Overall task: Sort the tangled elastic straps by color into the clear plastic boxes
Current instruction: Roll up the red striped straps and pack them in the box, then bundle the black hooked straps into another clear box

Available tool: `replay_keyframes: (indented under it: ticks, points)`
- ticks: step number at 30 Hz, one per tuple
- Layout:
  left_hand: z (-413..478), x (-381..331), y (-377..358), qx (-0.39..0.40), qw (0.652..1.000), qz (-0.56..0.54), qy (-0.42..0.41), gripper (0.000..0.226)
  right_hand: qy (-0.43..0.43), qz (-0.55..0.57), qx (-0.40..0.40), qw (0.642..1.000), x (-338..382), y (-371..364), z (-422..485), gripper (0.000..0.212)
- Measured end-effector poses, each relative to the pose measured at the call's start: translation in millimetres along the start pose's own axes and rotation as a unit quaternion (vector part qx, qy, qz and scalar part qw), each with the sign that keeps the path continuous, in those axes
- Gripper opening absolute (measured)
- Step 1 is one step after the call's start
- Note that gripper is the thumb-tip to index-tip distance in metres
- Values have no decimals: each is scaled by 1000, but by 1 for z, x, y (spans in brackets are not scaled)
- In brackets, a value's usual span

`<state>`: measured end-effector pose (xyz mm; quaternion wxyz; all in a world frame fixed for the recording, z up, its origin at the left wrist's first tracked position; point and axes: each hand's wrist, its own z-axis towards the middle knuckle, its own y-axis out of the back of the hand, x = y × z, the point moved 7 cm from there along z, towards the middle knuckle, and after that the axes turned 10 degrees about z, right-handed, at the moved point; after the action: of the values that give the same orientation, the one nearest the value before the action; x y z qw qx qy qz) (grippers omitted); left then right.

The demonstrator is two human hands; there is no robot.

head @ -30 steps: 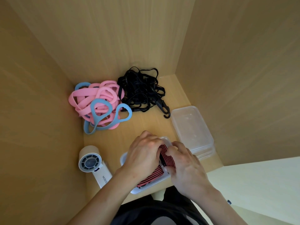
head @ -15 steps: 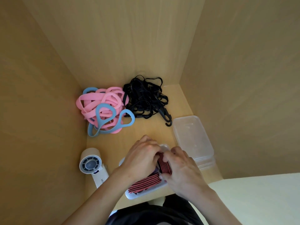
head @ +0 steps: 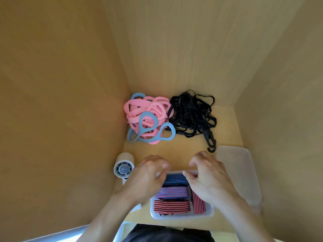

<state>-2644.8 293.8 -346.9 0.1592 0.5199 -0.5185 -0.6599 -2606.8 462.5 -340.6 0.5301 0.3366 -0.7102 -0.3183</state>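
Note:
A clear plastic box (head: pixel 181 216) at the near edge of the wooden shelf holds folded red, blue and black striped straps (head: pixel 172 206). My left hand (head: pixel 148 177) hovers over the box's left side with loosely curled fingers that hold nothing. My right hand (head: pixel 209 179) is over the right side, its thumb by the far rim, also holding nothing. Farther back lie a tangle of pink straps (head: pixel 150 109) with light blue straps (head: pixel 148 137) wound through it, and a heap of black straps (head: pixel 192 114) with a black hook (head: pixel 210 144).
A stack of clear boxes or lids (head: pixel 236 172) sits to the right against the side wall. A small white hand-held fan (head: pixel 123 165) lies to the left of the box. Wooden walls close the shelf in on three sides.
Both hands have let go of the striped strap they were pressing into the box and have moved apart. The striped straps now lie uncovered in the box.

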Motion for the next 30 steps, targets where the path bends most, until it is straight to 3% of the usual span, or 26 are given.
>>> replay_keyframes:
  ticks: [7, 10, 15, 19, 25, 30]
  points:
    - [-12, 26, 6, -37, 996, -22, 76, 18, -36, 40, -2, 999, -12, 17, 36, 28]
    - [-13, 26, 0, -8, 997, -22, 78, 21, -58, 53, 18, 997, -24, 20, 45, 30]
    - [-24, 13, -30, 143, 988, -26, 56, 103, -65, 50, 70, 994, -35, 7, 42, 29]
    - [-28, -8, -48, 197, 980, 38, -5, 138, -78, 78, 52, 993, -48, 2, 33, 19]
    - [-15, -13, -56, 217, 968, 116, -54, 138, -107, 136, -30, 984, -79, 12, 19, 2]
    - [-3, -9, -55, 206, 970, 104, -82, 132, -172, 156, -97, 968, -109, 17, 7, 10]
